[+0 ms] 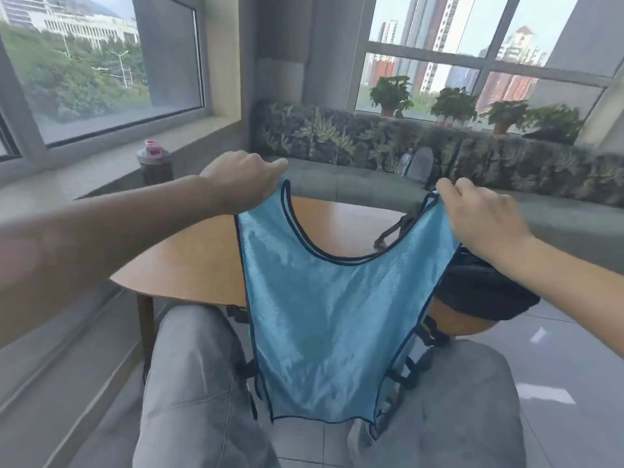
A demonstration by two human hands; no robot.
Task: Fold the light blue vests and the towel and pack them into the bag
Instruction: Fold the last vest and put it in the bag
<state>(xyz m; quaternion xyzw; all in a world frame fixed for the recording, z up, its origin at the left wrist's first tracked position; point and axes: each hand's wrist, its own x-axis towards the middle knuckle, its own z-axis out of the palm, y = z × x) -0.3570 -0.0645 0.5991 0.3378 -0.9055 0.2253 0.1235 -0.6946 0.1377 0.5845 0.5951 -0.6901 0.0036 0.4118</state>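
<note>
A light blue vest (324,319) with dark trim hangs full length in the air in front of me, over my knees. My left hand (243,180) pinches its left shoulder strap and my right hand (483,214) pinches the right one, holding it spread flat. Behind the vest, on the right part of the wooden table (189,258), lies a black bag (483,295), mostly hidden by the cloth and my right arm. Its straps and buckles dangle beside the vest's lower edges. No towel shows in this view.
A bottle with a pink lid (153,160) stands on the window ledge at the left. A leaf-patterned sofa (371,143) runs behind the table, with potted plants (391,94) on the sill above. My grey-trousered legs (196,383) fill the foreground over a tiled floor.
</note>
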